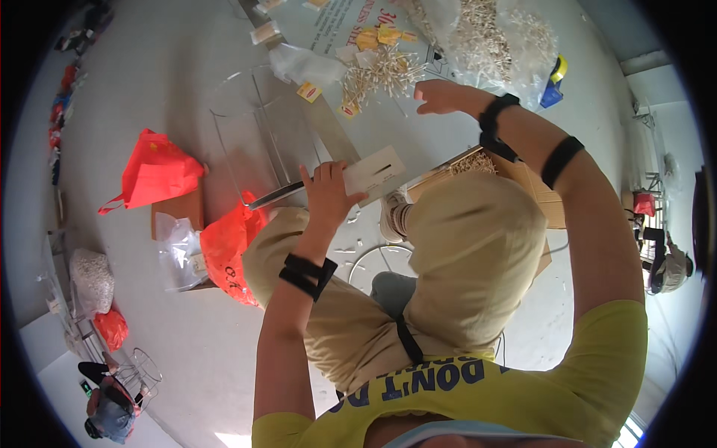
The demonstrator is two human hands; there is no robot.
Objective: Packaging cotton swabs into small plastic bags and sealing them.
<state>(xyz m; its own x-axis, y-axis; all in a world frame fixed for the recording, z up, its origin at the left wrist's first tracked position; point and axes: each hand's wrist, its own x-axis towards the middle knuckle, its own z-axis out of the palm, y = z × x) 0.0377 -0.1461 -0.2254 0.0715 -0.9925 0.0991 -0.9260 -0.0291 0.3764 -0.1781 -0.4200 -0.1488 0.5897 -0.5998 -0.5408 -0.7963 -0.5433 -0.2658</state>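
My left hand (326, 190) lies at the near edge of a low work table (441, 134), fingers spread and thumb apart. It touches the side of a pale rectangular card or plate (376, 173) with a dark slot. Over the table's right part is my right hand (442, 97), its loosely bent fingertips apart and nothing visible between them. Just left of those fingertips is a loose heap of cotton swabs (382, 73). Small yellow-and-red labels (308, 92) and a crumpled clear plastic bag (306, 66) lie beside the heap.
A large clear bag of swabs (489, 41) and a blue-and-yellow tape dispenser (553, 84) are at the far right. Below the table edge sits a cardboard box (534, 190) holding more sticks. Red bags (160, 172) stand left; another person (116, 407) is at lower left.
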